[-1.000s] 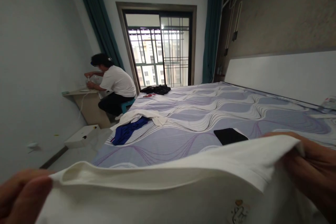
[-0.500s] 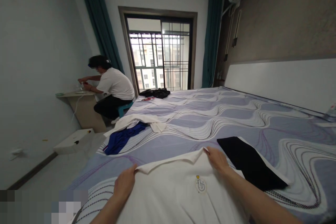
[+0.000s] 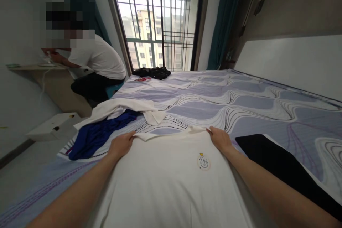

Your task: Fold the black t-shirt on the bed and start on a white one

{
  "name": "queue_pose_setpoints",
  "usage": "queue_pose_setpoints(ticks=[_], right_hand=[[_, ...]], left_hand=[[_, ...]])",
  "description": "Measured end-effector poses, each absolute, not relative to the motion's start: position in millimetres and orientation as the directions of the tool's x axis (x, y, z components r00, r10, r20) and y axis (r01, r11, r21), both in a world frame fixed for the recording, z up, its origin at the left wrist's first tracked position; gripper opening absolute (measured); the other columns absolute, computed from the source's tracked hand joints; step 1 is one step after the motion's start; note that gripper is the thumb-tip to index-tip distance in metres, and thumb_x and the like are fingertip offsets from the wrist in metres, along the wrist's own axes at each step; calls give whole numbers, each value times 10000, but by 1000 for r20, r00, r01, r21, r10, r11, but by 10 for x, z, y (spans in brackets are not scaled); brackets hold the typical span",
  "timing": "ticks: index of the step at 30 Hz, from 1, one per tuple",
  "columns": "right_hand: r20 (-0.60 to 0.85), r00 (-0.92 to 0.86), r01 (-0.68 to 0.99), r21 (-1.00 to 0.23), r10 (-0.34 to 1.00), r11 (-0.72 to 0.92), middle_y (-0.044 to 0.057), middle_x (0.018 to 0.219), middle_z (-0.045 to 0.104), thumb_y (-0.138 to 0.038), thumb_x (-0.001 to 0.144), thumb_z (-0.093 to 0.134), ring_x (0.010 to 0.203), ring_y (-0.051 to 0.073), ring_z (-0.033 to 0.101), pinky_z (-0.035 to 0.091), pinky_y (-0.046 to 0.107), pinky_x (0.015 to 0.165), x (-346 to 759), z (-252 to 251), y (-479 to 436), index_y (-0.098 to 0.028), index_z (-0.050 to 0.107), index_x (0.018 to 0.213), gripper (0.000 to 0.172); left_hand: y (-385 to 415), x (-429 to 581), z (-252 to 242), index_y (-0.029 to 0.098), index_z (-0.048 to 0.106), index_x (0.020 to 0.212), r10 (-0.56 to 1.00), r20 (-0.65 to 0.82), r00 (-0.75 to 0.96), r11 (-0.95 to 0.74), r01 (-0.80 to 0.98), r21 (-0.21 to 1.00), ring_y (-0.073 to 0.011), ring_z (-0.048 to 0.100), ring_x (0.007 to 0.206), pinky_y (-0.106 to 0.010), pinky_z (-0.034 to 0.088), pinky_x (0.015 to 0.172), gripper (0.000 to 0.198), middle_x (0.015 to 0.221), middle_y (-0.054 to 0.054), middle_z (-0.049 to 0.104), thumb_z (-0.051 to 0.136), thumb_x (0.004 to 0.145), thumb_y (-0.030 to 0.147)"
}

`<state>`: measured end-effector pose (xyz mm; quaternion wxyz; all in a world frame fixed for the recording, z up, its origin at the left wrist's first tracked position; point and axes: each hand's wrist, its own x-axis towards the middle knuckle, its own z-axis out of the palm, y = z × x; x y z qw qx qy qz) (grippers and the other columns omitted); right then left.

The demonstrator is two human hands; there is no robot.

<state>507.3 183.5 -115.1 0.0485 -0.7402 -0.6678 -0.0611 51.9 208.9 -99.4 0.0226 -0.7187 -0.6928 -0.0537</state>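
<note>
A white T-shirt (image 3: 165, 174) with a small finger-heart print is stretched out over the bed in front of me. Its far edge runs between my two hands. My left hand (image 3: 121, 146) pinches the left far corner, and my right hand (image 3: 219, 139) pinches the right one. To the right of my right forearm lies a flat black folded cloth (image 3: 283, 164) with a white edge. Beyond my left hand, a rumpled blue garment (image 3: 104, 131) lies partly under a white garment (image 3: 120, 105).
The bed (image 3: 197, 96) has a wavy patterned sheet. A black bundle (image 3: 157, 73) and a small red item (image 3: 141, 79) lie at its far edge. At the left, a person (image 3: 101, 57) sits at a small desk (image 3: 50, 82); a white box (image 3: 53, 126) is on the floor.
Both hands have moved forward over the bed, drawing the T-shirt out flatter and straighter. My view has tilted down and come closer to the bed.
</note>
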Motion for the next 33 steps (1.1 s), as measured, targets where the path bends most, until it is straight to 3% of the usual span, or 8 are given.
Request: queue_pose_setpoints(ticks=[7,12,17,21,24,26,29,33], right_hand=[[157,94,993,51,983,-103,149,1015,697,-523,1002,148,928,250,649,385,325,733,5077,-1199,2713,-177,612,1100,587],[170,80,994,57,982,-91,158,1077,669,-516,1006,144,989,253,616,394,336,784,5062,-1207,3063,-166,585,1166,584],[222,98,992,57,970,-113,192,1177,598,-396,1021,232,1074,267,556,407,356,838,4965,-1182,2920,-119,498,1266,456],[256,97,992,53,962,-114,215,1250,556,-230,1005,269,1138,270,521,395,398,921,4890,-1134,2419,-103,420,1367,412],[268,75,994,54,960,-93,202,1420,449,-189,994,283,1282,279,425,309,467,1051,4902,-1120,1855,-150,303,1469,478],[259,63,995,54,964,-79,175,1503,368,-201,996,284,1370,285,330,250,494,1103,4935,-1134,1414,-175,304,1479,485],[223,51,998,36,973,-60,155,1524,358,-261,1002,295,1402,287,302,263,492,1115,5000,-1202,665,-175,399,1439,457],[270,-21,993,-106,963,52,109,1521,381,-321,1000,291,1409,286,309,290,520,1119,5092,-1411,-539,-195,416,1428,464]], left_hand=[[2985,445,-1027,254,580,1234,990,127,55,-58,998,17,-302,645,1040,-377,450,851,505,1152,-121,697,263,949,525],[3268,452,-949,17,483,1287,991,97,97,-99,995,25,-336,567,1128,-447,394,913,723,1125,-127,634,117,975,556],[3143,748,-972,71,454,1332,994,100,-34,30,999,43,-350,570,1130,-520,433,922,526,1179,-241,613,249,978,401],[2505,990,-1008,96,150,1505,975,193,-111,103,993,54,-420,338,1371,-605,335,1031,574,1453,-311,355,208,963,275],[1720,1027,-996,150,178,1513,980,176,-88,82,996,42,-448,166,1444,-674,249,1065,579,1566,-282,176,208,962,324],[1074,988,-1012,209,332,1472,992,127,-23,21,1000,13,-421,222,1439,-642,248,1090,545,1565,-229,254,252,954,357],[-18,851,-1154,242,315,1481,989,139,53,-47,998,-48,-364,200,1461,-578,259,1124,568,1590,-142,259,245,940,401],[-1422,561,-1542,209,327,1480,964,264,11,-25,999,49,-387,340,1402,-591,391,1049,663,1531,-135,387,340,881,492]])
